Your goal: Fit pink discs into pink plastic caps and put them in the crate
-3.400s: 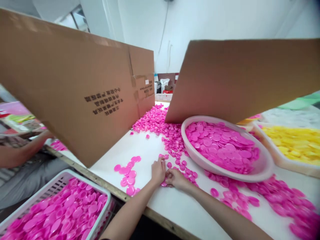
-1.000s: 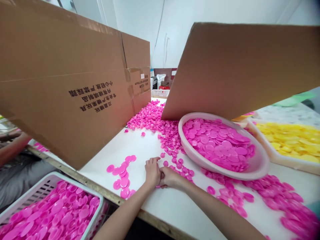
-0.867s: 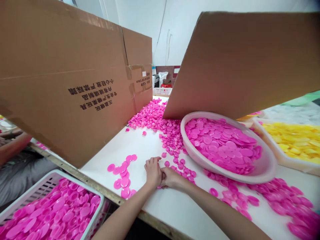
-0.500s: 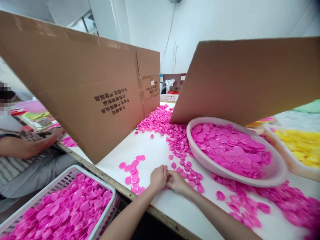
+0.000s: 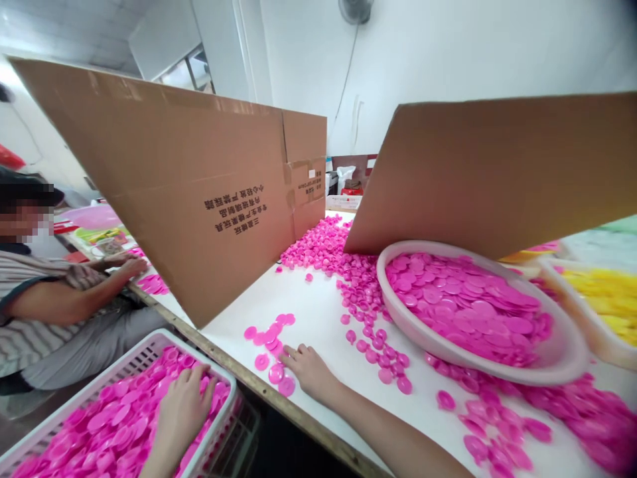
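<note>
My left hand [image 5: 184, 410] lies on the pink discs inside a white slotted basket [image 5: 225, 380] at the lower left, fingers stretched flat over them. On the white table [image 5: 318, 312], my right hand [image 5: 307, 367] rests with fingers spread, its tips touching a small group of flat pink discs [image 5: 267, 338]. Small pink caps [image 5: 371, 318] lie scattered just right of that hand. A tilted white basin [image 5: 557, 362] full of pink discs sits further right.
Two cardboard sheets [image 5: 199, 192] [image 5: 497, 172] stand at the table's left and right. Another person [image 5: 54, 305] sits beyond the left sheet, hand on the table edge. A tray of yellow discs [image 5: 604, 299] is at the far right. Loose pink discs [image 5: 502, 425] spread across the near right.
My hands were pressed together over the pink caps; now they are apart. The left one has dropped into the basket, and the right has slid left to the small disc group.
</note>
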`<act>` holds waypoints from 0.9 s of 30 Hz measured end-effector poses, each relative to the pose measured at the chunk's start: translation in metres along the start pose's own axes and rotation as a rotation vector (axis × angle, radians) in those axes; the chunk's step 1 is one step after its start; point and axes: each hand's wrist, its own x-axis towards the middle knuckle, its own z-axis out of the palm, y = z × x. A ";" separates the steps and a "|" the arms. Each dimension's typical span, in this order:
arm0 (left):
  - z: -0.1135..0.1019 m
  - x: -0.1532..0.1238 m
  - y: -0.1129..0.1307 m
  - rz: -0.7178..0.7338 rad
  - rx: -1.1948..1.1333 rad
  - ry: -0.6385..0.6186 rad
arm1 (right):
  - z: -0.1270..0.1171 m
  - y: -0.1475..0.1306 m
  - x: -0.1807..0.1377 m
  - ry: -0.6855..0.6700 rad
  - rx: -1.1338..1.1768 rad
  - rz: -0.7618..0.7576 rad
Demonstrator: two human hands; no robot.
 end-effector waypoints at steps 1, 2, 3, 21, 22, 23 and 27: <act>0.008 0.003 0.018 0.066 -0.067 0.007 | 0.001 0.005 -0.008 0.020 -0.022 0.031; 0.017 0.008 0.040 0.131 -0.151 0.010 | 0.002 0.009 -0.016 0.037 -0.039 0.069; 0.025 0.013 0.067 0.199 -0.241 0.007 | 0.002 0.013 -0.025 0.052 -0.056 0.112; 0.081 0.022 0.227 0.584 -0.689 -0.310 | -0.025 0.052 -0.094 0.283 0.618 0.771; 0.081 0.019 0.224 0.570 -0.719 -0.311 | -0.025 0.055 -0.090 0.296 0.706 0.809; 0.081 0.017 0.222 0.547 -0.741 -0.313 | -0.024 0.058 -0.085 0.308 0.778 0.837; 0.084 0.015 0.223 0.462 -0.790 -0.308 | -0.018 0.066 -0.064 0.339 0.889 0.869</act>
